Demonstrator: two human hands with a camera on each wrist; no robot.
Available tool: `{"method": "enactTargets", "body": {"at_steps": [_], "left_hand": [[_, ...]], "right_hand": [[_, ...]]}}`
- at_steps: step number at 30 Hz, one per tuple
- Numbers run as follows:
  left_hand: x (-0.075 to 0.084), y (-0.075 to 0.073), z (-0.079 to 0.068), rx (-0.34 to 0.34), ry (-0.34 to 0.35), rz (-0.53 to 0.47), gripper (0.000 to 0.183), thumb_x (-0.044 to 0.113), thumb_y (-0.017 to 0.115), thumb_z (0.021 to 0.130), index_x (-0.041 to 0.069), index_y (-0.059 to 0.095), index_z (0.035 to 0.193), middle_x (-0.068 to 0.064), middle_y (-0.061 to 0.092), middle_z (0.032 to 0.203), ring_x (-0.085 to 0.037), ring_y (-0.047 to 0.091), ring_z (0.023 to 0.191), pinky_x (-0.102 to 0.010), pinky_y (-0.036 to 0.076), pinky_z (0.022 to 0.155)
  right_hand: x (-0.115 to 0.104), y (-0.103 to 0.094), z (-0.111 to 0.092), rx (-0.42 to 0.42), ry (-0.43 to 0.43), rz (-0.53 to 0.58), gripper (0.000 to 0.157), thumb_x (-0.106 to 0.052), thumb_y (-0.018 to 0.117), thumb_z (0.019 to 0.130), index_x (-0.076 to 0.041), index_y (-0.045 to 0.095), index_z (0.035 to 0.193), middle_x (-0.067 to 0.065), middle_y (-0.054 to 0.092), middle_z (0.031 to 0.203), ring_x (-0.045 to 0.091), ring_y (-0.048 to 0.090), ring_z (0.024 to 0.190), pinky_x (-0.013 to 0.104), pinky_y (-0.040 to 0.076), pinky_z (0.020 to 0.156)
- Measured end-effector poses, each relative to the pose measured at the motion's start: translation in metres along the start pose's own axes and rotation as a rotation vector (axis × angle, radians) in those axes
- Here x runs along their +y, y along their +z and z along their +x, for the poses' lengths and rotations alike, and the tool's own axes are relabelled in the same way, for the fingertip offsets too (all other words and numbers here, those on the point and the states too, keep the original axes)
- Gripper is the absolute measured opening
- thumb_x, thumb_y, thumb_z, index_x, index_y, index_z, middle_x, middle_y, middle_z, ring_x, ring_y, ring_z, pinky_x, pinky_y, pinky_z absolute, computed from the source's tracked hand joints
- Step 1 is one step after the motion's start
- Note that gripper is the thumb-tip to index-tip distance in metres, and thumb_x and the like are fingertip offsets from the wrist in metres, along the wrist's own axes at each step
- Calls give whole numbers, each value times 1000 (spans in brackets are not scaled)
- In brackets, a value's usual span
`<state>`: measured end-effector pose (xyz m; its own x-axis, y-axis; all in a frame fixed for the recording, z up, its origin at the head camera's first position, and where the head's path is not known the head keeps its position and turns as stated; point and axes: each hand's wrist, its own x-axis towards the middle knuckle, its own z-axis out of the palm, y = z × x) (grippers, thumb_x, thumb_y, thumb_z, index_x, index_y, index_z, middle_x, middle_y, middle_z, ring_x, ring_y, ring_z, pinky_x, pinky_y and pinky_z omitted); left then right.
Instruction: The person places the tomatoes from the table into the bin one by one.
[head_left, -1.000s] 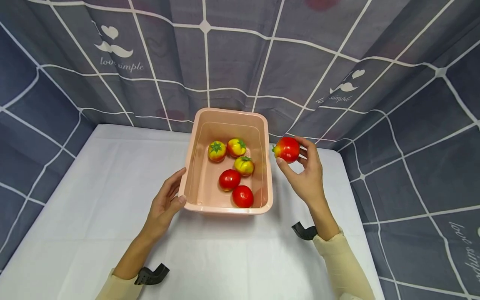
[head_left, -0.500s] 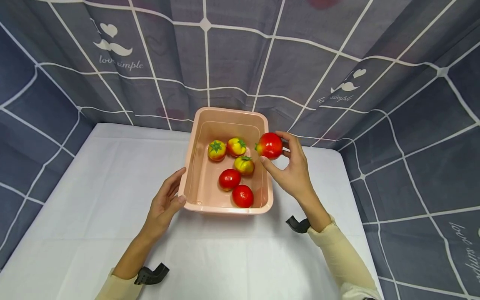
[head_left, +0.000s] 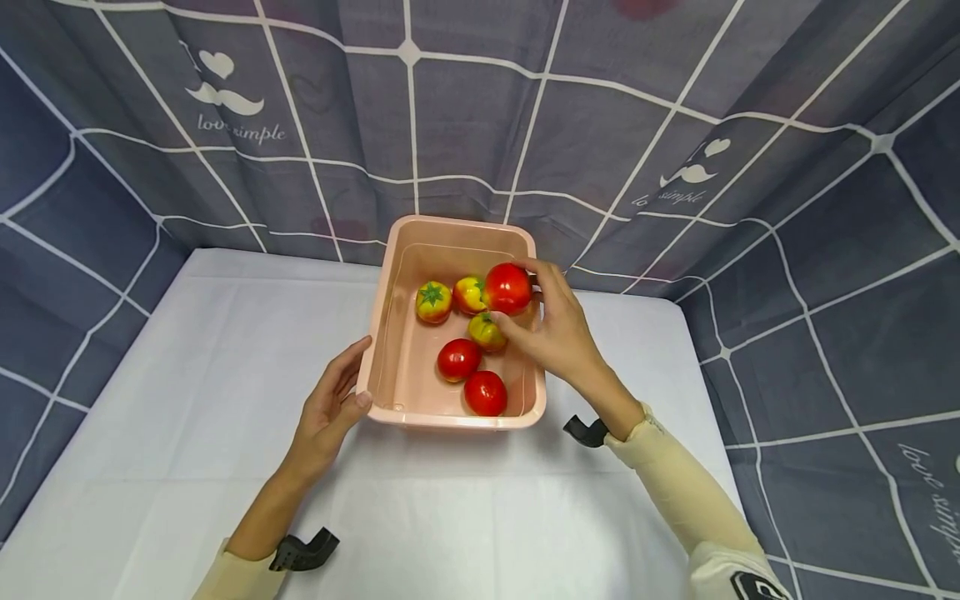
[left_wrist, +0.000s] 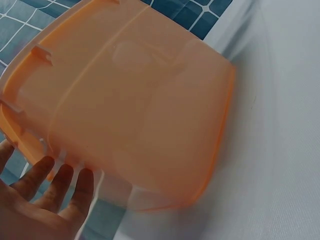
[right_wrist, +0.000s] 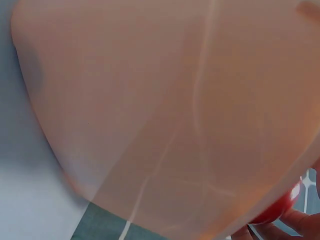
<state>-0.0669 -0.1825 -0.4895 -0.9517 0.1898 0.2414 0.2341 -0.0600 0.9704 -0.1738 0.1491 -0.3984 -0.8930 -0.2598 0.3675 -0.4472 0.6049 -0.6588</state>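
A pink plastic bin [head_left: 459, 421] stands on the white table, holding several glossy tomatoes. My right hand [head_left: 553, 329] grips a red tomato [head_left: 507, 288] between thumb and fingers, over the bin's right half. It partly covers a red-yellow tomato [head_left: 468, 296], and the thumb overlaps a yellow one [head_left: 486, 333]. In the right wrist view the held tomato [right_wrist: 277, 207] shows past the bin wall, fingers around it. My left hand [head_left: 326, 417] touches the bin's left side; the left wrist view shows straight fingers [left_wrist: 61, 187] against the wall below the rim.
Inside the bin also lie a yellow-red tomato [head_left: 433, 302] with a green leafy top and two red tomatoes, one mid-bin [head_left: 459, 360] and one nearer [head_left: 486, 393]. A grey checked curtain [head_left: 480, 125] hangs behind and beside the white-covered table [head_left: 450, 517].
My right hand has carried the red tomato leftward from beside the bin, across the right rim, to above the tomatoes inside. My left hand and the bin have stayed put.
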Motion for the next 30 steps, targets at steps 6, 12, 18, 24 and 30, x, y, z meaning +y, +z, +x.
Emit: {"method": "enactTargets", "body": {"at_steps": [6,12,18,24,30], "left_hand": [[1,1,-1,-2,3,-5,73,-6,53,104,17,32,170,-15,38,169,-16,45,153,-17,44,121],[1,1,-1,-4,1,-1,73,-6,53,104,18,33,170,-15,39,168,-19,46,152,-17,45,120],[1,2,-1,-5,-2,-5,73,-5,53,104,18,33,170,-16,40,167,-22,46,152,-18,45,120],[0,2,-1,-7,5,-7,73,-6,53,103,17,33,170,-18,40,166,-21,48,151,-18,45,120],[1,2,0,-5,5,-3,73,-6,53,103,17,33,170,-18,40,167,-20,47,151,-17,44,121]], "right_hand": [[-3,7,7,-65,-32,-19,74,-36,86,89,-23,50,153,2,59,144,19,61,128,47,57,108],[-6,12,13,-96,-51,-35,75,-37,86,89,-30,48,154,-1,57,150,17,60,133,49,58,109],[-6,14,17,-134,-87,-54,71,-36,84,90,-29,49,152,-2,55,153,16,60,134,45,57,113],[-5,16,18,-144,-104,-72,69,-34,84,90,-25,51,150,-1,57,149,15,61,131,42,56,113],[-4,19,19,-143,-102,-99,72,-36,84,90,-20,51,152,3,59,149,22,64,126,44,58,109]]}}
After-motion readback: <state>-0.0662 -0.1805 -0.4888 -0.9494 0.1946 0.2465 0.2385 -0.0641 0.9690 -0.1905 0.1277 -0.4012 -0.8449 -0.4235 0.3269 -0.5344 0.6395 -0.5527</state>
